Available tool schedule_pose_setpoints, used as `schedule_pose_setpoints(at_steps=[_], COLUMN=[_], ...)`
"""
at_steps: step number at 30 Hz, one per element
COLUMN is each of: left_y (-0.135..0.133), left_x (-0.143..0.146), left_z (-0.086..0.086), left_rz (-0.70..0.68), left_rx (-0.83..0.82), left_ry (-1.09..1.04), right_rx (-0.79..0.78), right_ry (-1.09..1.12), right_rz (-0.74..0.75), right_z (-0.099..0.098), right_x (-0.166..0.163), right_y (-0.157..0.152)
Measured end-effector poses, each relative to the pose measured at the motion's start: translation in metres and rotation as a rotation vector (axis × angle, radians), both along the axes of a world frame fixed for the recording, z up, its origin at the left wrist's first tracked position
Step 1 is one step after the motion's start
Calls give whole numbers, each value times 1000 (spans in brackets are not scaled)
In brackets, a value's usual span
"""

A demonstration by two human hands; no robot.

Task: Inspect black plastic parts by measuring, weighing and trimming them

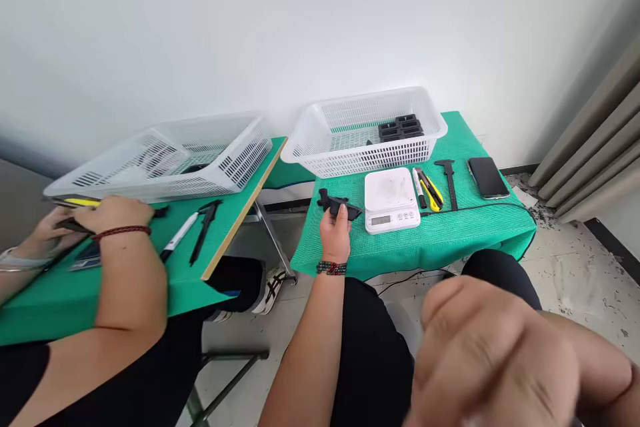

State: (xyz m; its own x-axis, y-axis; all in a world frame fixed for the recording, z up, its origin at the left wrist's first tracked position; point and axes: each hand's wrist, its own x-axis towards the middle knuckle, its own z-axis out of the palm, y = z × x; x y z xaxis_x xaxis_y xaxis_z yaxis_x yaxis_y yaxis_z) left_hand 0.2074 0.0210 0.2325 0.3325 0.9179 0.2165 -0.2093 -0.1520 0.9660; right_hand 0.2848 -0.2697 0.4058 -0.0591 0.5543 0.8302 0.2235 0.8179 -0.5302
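Observation:
My left hand (335, 233) is closed around a black moulded plastic part (339, 204), held over the green-covered table to the left of a white digital scale (391, 197). A knobby end of the part sticks out past my fingers to the left. Large and blurred, my right hand (495, 353) is close to the camera at the lower right, its fingers curled. The fingertips, and anything they may hold, are hidden. A white marker (419, 187), a yellow-and-black utility knife (431, 191) and black calipers (449, 183) lie to the right of the scale.
Behind the scale, a white plastic basket (360, 160) holds several black parts (400, 128). A phone (487, 177) lies at the table's right. On the left, a co-worker's hands (115, 213) work at another table with a second basket (245, 160), a marker (180, 236) and calipers (204, 232).

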Motion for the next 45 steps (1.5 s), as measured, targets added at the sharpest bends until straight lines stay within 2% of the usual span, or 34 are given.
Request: schedule_pose_setpoints(at_steps=[2,4,9,12,15,18,22,26,27,30,31,33,35,40,45], left_y=[-1,-3,-2,0,1,2,-5,-48,-65,-118,-133,-157,-170,-179,-192], left_x=[-1,-1,-2,-2,-2,-3,-5,-10,-12,-15,-15,-16,-17,-23,-32], left_z=[1,1,-1,-2,-3,-3,1,8,8,5,3,0,-2,-8,-15], left_rz=[-7,-5,29,47,46,54,119,188,139,-248,-334,-406,-421,-337,-269], left_rx=[7,15,16,4,-1,12,65,189,248,747,824,806,744,612,593], left_ry=[5,14,15,0,-6,-2,25,48,65,137,127,127,169,309,292], right_rx=[-13,-108,-373,-514,-663,-757,-724,-586,-525,-417,-408,-432,-477,-574,-617], right_ry=[39,158,375,434,464,473,431,287,194,-65,-137,-219,-238,-251,-134], right_rz=[-53,-174,-430,-665,-825,-775,-784,-876,-881,-801,-793,-846,-899,-870,-899], right_z=[-11,-28,-92,-129,-151,-159,-164,-167,-167,-163,-161,-160,-162,-173,-183], right_x=[9,18,54,84,106,113,107,77,65,25,12,-8,-19,-25,-31], right_y=[7,14,30,35,32,28,24,12,7,-7,-10,-13,-11,-4,-5])
